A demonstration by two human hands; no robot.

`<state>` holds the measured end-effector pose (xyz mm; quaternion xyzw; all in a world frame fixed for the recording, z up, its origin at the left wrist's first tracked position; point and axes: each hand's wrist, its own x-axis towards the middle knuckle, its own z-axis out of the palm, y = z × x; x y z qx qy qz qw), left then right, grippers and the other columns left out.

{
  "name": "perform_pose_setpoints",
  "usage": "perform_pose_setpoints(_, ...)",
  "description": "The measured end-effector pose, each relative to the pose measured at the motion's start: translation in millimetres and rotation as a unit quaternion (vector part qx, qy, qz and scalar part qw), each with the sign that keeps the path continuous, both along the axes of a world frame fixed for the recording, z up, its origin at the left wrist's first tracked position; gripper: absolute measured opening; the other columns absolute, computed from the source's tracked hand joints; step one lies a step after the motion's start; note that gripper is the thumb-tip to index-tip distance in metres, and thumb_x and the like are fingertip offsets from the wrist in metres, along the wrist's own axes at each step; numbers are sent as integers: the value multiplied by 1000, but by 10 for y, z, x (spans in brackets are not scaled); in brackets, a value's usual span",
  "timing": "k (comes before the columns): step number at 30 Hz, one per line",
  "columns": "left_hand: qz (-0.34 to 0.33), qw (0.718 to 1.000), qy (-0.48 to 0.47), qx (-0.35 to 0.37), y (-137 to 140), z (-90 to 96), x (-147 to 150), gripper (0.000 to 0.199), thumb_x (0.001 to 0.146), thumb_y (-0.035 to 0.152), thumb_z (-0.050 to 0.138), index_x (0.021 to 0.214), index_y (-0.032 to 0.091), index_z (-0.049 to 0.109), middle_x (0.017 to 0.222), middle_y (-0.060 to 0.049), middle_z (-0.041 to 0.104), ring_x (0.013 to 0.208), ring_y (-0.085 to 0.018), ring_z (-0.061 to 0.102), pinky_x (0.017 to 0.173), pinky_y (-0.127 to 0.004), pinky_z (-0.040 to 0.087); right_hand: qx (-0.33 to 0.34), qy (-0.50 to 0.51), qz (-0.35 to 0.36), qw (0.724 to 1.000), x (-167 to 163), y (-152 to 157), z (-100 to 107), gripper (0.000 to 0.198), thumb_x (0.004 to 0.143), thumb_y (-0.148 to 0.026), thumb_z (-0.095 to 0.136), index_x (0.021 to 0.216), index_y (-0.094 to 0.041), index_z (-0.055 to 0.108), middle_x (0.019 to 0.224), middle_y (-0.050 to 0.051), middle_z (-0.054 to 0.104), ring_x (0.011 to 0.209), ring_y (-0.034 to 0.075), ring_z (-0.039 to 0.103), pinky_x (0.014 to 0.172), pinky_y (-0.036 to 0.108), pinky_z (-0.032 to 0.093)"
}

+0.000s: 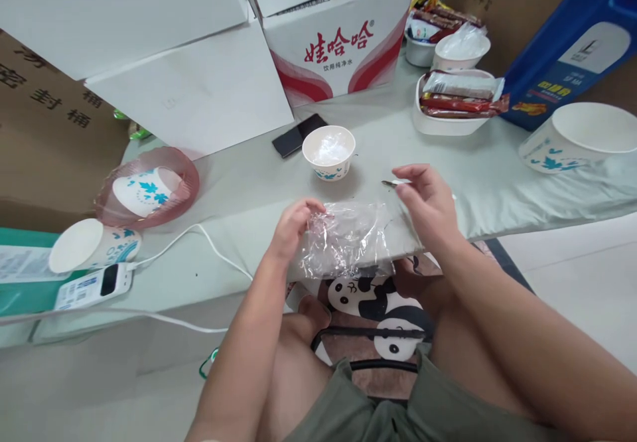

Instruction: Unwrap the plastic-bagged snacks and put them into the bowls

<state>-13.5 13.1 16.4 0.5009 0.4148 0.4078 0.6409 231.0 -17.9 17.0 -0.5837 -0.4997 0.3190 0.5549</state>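
My left hand point(294, 227) pinches the upper left corner of a clear plastic bag point(348, 239). The crinkled bag lies flat along the table's front edge and hangs slightly over it. To its right, my right hand point(428, 204) is closed around a small slim thing point(390, 183) with a dark, metallic-looking tip and a whitish part; its kind is too small to make out. Just beyond both hands stands a paper bowl point(328, 153) with blue leaf prints, holding crumpled clear plastic.
Behind the bowl are a black phone point(298, 137) and a white-and-red carton point(338, 44). A white tub point(442, 125) of wrapped snacks and a large paper tub point(562, 147) stand right. At left are a pink dish point(192, 183), a paper cup point(119, 243) and a white-cabled device point(94, 286).
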Motion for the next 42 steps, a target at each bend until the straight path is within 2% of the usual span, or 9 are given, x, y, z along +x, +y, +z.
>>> perform_pose_setpoints(4,-118,988,84,45,-66,105,-2,29,67,17,75,94,19,63,92,-2,71,76,-13,68,68,-23,51,29,-151,204,967,-33,-40,116,44,74,-38,73,114,-24,61,126,10,68,122,31,60,106,49,44)
perform_pose_setpoints(7,-116,990,73,45,-108,179,5,50,69,14,74,115,24,57,94,1,70,69,-10,66,64,-22,49,-53,-187,321,927,-99,-41,131,21,77,-37,68,92,-22,63,93,6,72,91,25,67,86,42,50)
perform_pose_setpoints(10,-36,999,14,15,-107,179,3,68,67,20,81,128,28,50,98,1,71,72,-10,66,67,-22,51,-138,-139,329,924,-158,-56,127,19,82,-37,61,71,-22,55,65,-1,59,65,16,58,65,33,45)
perform_pose_setpoints(15,-148,980,70,-110,-99,114,3,32,66,33,84,87,16,67,75,-4,71,65,-13,64,55,-21,47,-240,46,346,906,-168,-85,183,22,75,-40,70,77,-21,59,64,-3,58,56,11,54,51,26,41)
perform_pose_setpoints(21,1,990,86,-113,-54,129,-33,35,60,33,85,82,18,62,62,4,63,40,-6,47,34,-17,30,-301,99,203,927,34,-16,181,27,69,-33,78,88,-23,61,69,-2,67,48,7,38,45,24,29)
perform_pose_setpoints(26,121,988,37,-84,-55,58,118,47,62,42,86,90,21,55,68,5,67,41,-7,54,36,-17,37,-213,253,62,942,-37,18,51,31,74,-38,74,98,-24,60,102,3,71,76,13,63,69,28,51)
perform_pose_setpoints(30,77,996,42,-25,-122,-23,237,50,66,51,84,89,21,50,78,0,74,56,-14,70,47,-19,49,-214,319,89,919,-251,11,-35,45,69,-45,80,104,-27,58,116,4,67,104,19,65,86,33,53)
perform_pose_setpoints(36,49,998,32,-39,-166,-13,191,48,67,53,81,85,22,49,64,3,70,50,-16,68,42,-21,45,-226,269,60,934,-250,59,-35,32,73,-50,74,78,-22,60,70,0,59,61,13,55,60,29,47)
perform_pose_setpoints(42,37,996,21,-79,-149,22,132,44,66,45,83,84,22,50,61,4,68,52,-17,69,42,-22,46,-153,267,-27,951,-80,96,-13,23,80,-46,61,84,-24,59,81,3,63,65,13,56,53,26,43)
